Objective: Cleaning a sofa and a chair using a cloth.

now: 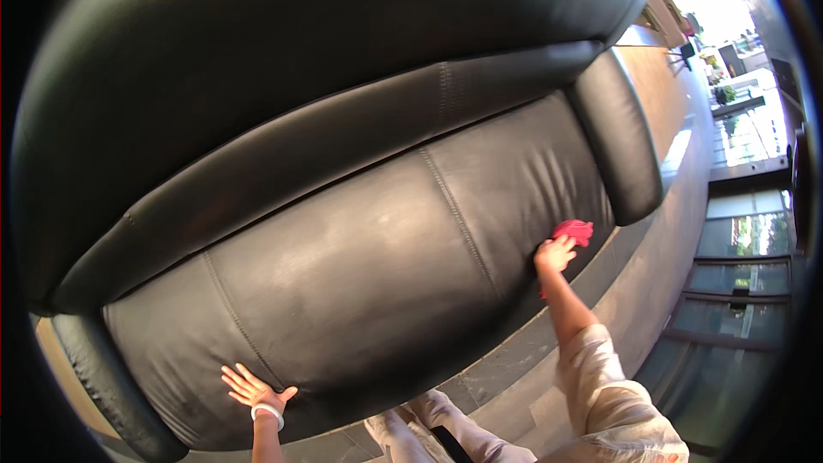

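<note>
A black leather sofa with stitched seams stretches across the view before me. My left hand, with a white bangle at the wrist, rests with fingers spread on the front of the seat, beside the left seam. On the right part of the seat, near its front edge, my right hand presses on a red cloth. The cloth bunches out past the fingertips, and a bit of it shows below the hand. Creases run in the leather behind the cloth.
The sofa's right armrest stands beyond the cloth, its left armrest at lower left. The tall backrest fills the top. Grey floor tiles run along the front, with glazed panels at far right.
</note>
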The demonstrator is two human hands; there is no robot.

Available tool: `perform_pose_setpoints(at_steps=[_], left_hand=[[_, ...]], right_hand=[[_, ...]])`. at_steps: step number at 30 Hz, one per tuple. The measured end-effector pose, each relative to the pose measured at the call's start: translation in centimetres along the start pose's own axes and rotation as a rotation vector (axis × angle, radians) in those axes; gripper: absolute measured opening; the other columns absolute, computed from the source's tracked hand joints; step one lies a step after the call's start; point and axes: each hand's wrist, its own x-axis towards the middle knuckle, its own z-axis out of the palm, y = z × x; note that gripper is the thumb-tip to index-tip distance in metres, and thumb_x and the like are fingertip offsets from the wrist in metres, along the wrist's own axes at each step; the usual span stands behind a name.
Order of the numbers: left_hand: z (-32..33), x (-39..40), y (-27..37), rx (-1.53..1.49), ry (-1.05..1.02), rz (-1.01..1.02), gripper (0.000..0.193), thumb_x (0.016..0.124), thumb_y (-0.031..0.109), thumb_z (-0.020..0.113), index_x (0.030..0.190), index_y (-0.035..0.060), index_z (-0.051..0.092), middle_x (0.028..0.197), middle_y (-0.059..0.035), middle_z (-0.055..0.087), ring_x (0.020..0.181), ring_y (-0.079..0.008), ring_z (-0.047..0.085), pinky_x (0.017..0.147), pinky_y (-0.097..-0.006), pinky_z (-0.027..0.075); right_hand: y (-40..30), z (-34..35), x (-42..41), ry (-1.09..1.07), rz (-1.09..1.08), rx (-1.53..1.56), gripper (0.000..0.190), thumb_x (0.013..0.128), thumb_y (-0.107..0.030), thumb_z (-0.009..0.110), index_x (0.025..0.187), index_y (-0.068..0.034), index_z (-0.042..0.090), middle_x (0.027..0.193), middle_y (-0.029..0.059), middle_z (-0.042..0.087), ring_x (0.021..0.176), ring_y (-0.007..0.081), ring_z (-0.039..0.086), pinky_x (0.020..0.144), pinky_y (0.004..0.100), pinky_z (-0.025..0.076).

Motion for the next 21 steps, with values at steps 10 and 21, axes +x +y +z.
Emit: perform_pose_setpoints(at_steps=[10, 21], left_hand=[[-0.7, -0.2, 1.7, 0.034, -0.001, 0.003, 0.152, 0.047, 0.057, 0.084, 0.147, 0.0047, -0.018, 0.153, -0.0234, -0.021, 0.143, -0.0398, -0.012, 0.113, -0.0572, 0.013], [-2.3, -1.4, 1.4, 0.041, -0.050, 0.025, 0.144, 0.058, 0.061, 0.079, 0.146, 0.0050, -0.021, 0.152, -0.0212, -0.024, 0.143, -0.0386, -0.013, 0.113, -0.0562, 0.016]], right_hand=[[-13.4, -12.2, -34.9, -0.119, -1.696, 0.347, 0.044, 0.080, -0.017, 0.054, 0.123, -0.008, 0.054, 0.128, 0.0088, 0.050, 0.081, 0.0198, 0.057, 0.070, 0.0362, 0.049], [-0.3, -6.7, -13.4, 0.054, -0.822, 0.198, 0.058, 0.080, -0.009, 0.051, 0.137, -0.018, 0.045, 0.146, 0.0056, 0.038, 0.095, 0.0323, 0.050, 0.072, 0.0436, 0.045]])
